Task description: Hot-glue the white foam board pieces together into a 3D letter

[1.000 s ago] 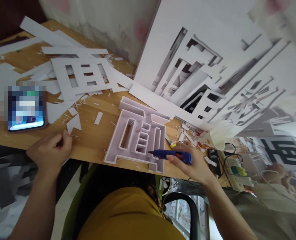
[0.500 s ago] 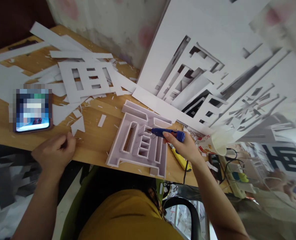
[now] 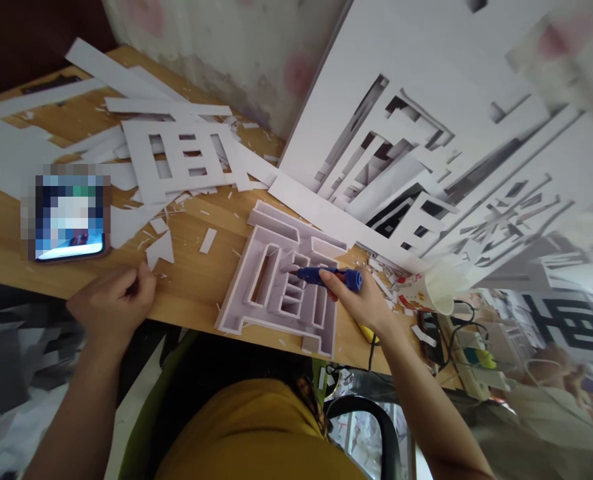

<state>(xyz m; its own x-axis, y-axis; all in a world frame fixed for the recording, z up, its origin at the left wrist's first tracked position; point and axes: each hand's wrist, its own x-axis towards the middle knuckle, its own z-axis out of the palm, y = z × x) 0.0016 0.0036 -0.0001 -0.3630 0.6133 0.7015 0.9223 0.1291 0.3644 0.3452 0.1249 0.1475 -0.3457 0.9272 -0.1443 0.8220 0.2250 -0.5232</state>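
My right hand (image 3: 361,300) grips a blue hot glue gun (image 3: 313,275). The nozzle points left, over the small inner cells of a white box-like character form (image 3: 239,283) with thin upright walls; whether it touches a wall I cannot tell. The form lies at the table's front edge. My left hand (image 3: 109,303) rests at that edge, well left of the form, fingers curled into a loose fist with nothing visible in it. Just beyond it lie small white offcuts (image 3: 161,250). Partly hidden beneath my right hand is a yellow cutter (image 3: 369,335).
A phone (image 3: 71,220) lies at left. Cut white sheets (image 3: 141,167) pile up behind it. A large white board (image 3: 326,87) with cut-outs leans at the back right. A paper cup (image 3: 419,293) and cables (image 3: 459,330) are on the right. Another person (image 3: 551,400) is at far right.
The glue gun has moved slightly left and toward me, from the top of the inner cells to their left side. My right hand now covers more of the cutter. My left hand stays closed.
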